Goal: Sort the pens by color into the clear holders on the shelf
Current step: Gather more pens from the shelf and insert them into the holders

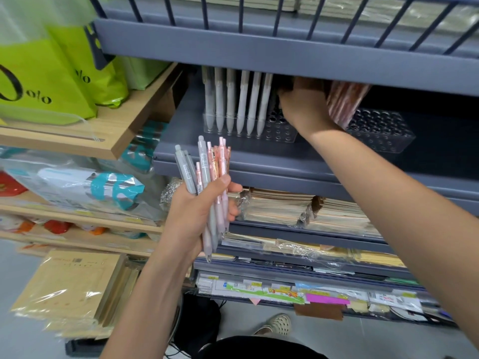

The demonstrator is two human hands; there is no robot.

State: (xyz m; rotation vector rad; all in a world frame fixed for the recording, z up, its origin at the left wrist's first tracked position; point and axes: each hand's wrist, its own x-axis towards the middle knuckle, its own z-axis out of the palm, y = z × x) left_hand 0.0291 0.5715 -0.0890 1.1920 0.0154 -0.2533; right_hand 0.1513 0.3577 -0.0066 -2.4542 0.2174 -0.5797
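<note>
The right hand (303, 107), grip impossible to tell, is just left of the upright pink pens (344, 104), while the left hand (197, 211) clasps the bundle (207, 164).

The shelf lip (285, 60) hides the fingertips of the right hand (303, 110) and the tops of the grey pens (241, 99), and the pink pens (344, 102) beside that hand are blurred.

Bright, even light; edges bowed.
Dark shadow under the upper shelf (259, 55); glare on plastic wrap (59, 294); left side smeared.
</note>
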